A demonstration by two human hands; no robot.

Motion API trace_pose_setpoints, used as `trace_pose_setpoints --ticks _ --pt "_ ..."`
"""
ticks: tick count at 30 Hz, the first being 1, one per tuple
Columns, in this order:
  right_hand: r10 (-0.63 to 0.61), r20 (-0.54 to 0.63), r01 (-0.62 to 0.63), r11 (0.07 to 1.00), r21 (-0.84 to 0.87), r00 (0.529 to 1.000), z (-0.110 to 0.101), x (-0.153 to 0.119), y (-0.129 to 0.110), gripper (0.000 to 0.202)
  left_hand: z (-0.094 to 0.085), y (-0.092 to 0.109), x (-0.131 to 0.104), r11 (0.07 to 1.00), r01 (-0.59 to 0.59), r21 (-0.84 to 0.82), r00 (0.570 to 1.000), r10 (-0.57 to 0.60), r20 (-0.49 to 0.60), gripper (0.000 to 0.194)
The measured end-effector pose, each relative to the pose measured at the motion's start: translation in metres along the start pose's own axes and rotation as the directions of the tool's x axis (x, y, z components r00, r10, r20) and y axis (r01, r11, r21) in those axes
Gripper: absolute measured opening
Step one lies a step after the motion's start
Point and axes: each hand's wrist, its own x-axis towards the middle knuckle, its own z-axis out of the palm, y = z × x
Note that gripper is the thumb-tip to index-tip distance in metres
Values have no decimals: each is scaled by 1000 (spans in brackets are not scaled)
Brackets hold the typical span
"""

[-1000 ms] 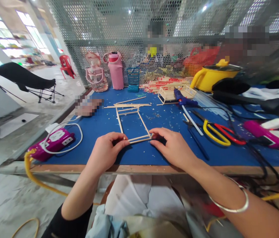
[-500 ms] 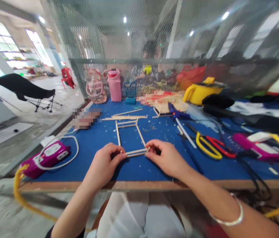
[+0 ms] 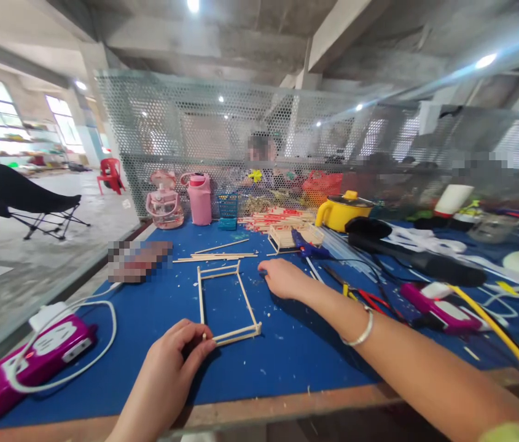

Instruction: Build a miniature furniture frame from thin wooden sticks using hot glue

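A rectangular frame of thin wooden sticks lies flat on the blue table top. My left hand pinches the frame's near left corner between thumb and fingers. My right hand is stretched out beyond the frame's far right side, fingers loosely curled over the table, holding nothing that I can see. It is a short way from a blue glue gun and some loose sticks. A silver bangle is on my right wrist.
A magenta power strip with white cable sits at the left edge. Scissors, a pink tool, a yellow pot, a pink bottle, a stick pile and a small stick crate crowd the far and right side. A person sits behind the mesh.
My right hand has let go of the frame's near right corner and reached forward over the table. My left hand keeps its hold. The camera has tilted up.
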Motion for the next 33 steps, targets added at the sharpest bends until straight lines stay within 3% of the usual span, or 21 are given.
trace_pose_setpoints --ticks 3,6,10,17,19,21,24,28,33 --pt "66 -26 -68 995 -78 997 8 24 -8 33 0 -2 -1 1000 3 -7 1000 -3 11 29" --pt "101 -48 -107 985 -133 994 12 26 -19 34 -1 -3 -1 1000 10 -16 1000 -10 7 31" --pt "76 -21 -78 984 -160 997 5 -5 -17 26 -2 -4 -2 1000 10 -24 1000 -11 -7 36" --pt "175 -29 -177 962 -209 984 -25 -69 37 24 -1 -6 -1 1000 -23 5 999 23 -23 31" --pt "101 -23 -103 984 -142 995 -31 -81 37 26 -1 -4 -1 1000 -16 7 1000 16 -26 29" --pt "-115 -46 117 993 28 992 -34 -91 24 28 -2 -1 -1 1000 -4 6 1000 4 -27 26" --pt "-401 -114 414 899 145 909 -30 -100 -6 31 -3 3 -1 1000 8 1 1000 -8 -27 22" --pt "-482 -110 490 868 73 869 -13 -92 -36 22 -3 5 -2 1000 4 -18 999 -4 -36 20" --pt "-478 -91 484 872 76 874 5 -78 -50 22 -3 5 -3 999 -8 -41 999 6 -52 19"
